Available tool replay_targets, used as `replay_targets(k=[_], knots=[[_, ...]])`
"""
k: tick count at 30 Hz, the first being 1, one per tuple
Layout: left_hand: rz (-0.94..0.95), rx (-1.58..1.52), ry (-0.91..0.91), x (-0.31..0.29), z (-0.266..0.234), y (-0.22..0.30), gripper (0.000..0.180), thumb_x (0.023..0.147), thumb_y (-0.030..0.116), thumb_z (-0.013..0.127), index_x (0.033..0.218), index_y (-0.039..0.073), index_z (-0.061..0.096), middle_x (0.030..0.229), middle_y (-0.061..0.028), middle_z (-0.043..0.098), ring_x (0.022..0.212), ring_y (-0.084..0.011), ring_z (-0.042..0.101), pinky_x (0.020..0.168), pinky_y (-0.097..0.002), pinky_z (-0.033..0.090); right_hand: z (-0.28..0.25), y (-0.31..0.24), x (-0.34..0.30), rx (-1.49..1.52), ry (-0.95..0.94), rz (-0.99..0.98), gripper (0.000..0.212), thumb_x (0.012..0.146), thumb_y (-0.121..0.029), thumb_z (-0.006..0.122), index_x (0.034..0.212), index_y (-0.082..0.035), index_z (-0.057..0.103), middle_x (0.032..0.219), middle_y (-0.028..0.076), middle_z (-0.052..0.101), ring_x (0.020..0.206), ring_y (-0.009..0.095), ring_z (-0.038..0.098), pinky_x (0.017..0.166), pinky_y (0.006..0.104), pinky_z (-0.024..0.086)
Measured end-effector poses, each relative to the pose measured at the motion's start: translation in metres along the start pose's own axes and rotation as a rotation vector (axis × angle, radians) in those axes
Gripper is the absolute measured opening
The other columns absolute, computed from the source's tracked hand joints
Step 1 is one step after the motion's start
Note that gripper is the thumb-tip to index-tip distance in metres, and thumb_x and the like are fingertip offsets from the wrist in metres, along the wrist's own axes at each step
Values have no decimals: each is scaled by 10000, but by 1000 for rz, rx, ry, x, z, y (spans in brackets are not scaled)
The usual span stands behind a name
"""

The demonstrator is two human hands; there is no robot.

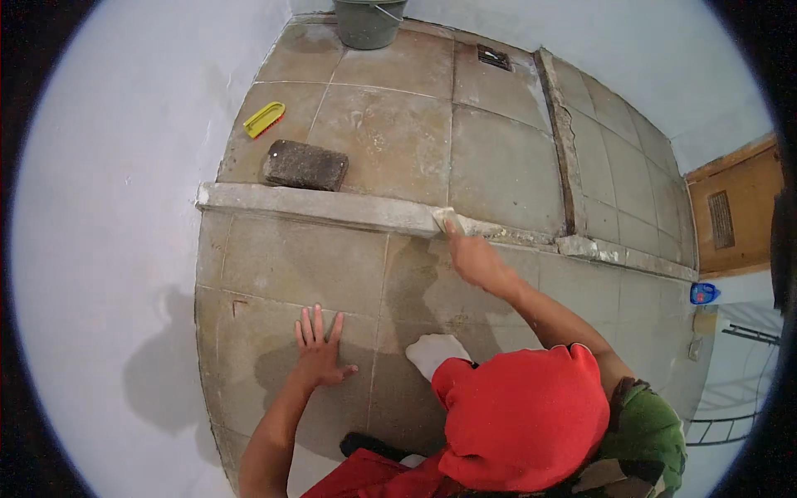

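My right hand (480, 264) is closed around a small flat tool with a pale end (446, 218), which looks like a scraper; most of its handle is hidden in my fingers. The tool's end touches the raised concrete ledge (315, 203) near its middle, where the smooth pale top meets a rough, chipped stretch. My left hand (319, 353) lies flat on the tiled floor (282, 257), fingers spread, holding nothing. Between my hands a damp, darker patch (411, 278) runs down the tiles from the ledge.
Just behind the ledge sits a dark rough block (305, 166), with a yellow brush with red bristles (264, 120) beyond it. A grey bucket (369, 25) and a floor drain (493, 56) are farther back. To the right are a second ridge (560, 141) and a blue package (704, 293).
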State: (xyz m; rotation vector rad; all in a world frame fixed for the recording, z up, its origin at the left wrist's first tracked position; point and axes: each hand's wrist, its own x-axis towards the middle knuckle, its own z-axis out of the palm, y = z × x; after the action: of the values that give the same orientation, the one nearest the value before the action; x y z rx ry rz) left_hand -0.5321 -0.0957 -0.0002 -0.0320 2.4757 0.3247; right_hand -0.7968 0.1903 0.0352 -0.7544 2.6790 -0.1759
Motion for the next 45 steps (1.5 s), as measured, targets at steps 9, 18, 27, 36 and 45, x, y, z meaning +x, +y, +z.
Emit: replay_targets(k=[9, 18, 27, 36, 45], knots=[[-4, -38, -3, -1, -2, 2, 1242, 750, 649, 742, 1606, 159, -11, 1598, -324, -165, 1461, -523, -191, 1156, -637, -80, -18, -6, 11, 170, -18, 47, 467, 969, -140, 435, 1413, 5, 432, 836, 345, 649, 795, 511, 658, 722, 611, 496], [-19, -12, -14, -2, -4, 2, 1245, 752, 659, 737, 1607, 167, -23, 1599, -320, -172, 1461, -521, -194, 1156, -634, -87, -4, -2, 17, 99, 57, -40, 601, 942, -121, 465, 1509, 10, 312, 771, 317, 658, 724, 500, 673, 652, 606, 531], [-14, 8, -24, 2, 3, -2, 1249, 754, 675, 725, 1604, 170, -37, 1600, -315, -175, 1461, -522, -190, 1157, -641, -74, 2, 4, 20, 57, 62, -106, 656, 925, -77, 435, 1532, 24, 207, 754, 323, 646, 683, 481, 662, 633, 596, 519], [-1, 16, 25, 0, 2, -1, 1239, 763, 678, 714, 1603, 173, -42, 1601, -321, -154, 1463, -535, -155, 1147, -663, -56, -4, 0, 25, 119, 9, -94, 642, 947, -89, 417, 1535, 30, 188, 744, 336, 634, 662, 495, 648, 628, 595, 517], [45, -16, 96, 0, 10, -3, 1254, 739, 691, 724, 1604, 179, -27, 1597, -333, -146, 1457, -551, -150, 1141, -674, -53, 3, 0, 31, 96, 27, -67, 644, 964, -152, 459, 1551, -45, 218, 783, 312, 657, 705, 473, 666, 635, 586, 522]])
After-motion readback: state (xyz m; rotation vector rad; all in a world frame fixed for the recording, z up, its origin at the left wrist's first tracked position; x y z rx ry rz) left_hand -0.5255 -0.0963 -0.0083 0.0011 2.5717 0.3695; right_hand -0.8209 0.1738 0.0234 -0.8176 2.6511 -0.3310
